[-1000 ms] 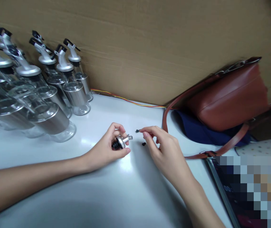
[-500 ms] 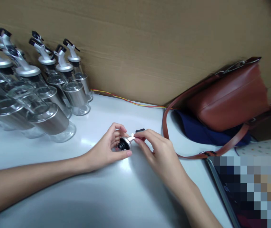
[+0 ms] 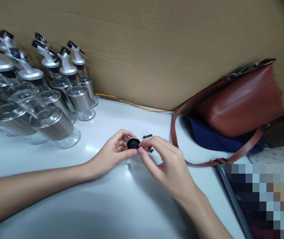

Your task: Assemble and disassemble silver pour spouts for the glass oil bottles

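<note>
Between my hands is a bottle pourer (image 3: 133, 143) with a silver cap rim and a black rubber plug, its plug end tilted toward me. My left hand (image 3: 118, 146) holds it by the rim, thumb below and fingers curled behind. The fingertips of my right hand (image 3: 165, 159) pinch at the plug's right edge; exactly what lies between them is hidden. A small black lever-like piece (image 3: 147, 136) rests on the table just beyond my right fingers. Another tiny black piece (image 3: 151, 151) shows beside them.
At the left stand several glass bottles (image 3: 80, 99) with steel bands, most topped with silver pourers; the nearest bottle (image 3: 53, 124) has no pourer. A brown bag (image 3: 246, 99) on dark blue cloth (image 3: 201, 136) and a tablet-like device (image 3: 234, 199) lie right. Cardboard (image 3: 142, 49) rises behind.
The pourer has turned so that its plug faces me and its spout no longer shows. My right fingertips have shifted from the spout to the plug side.
</note>
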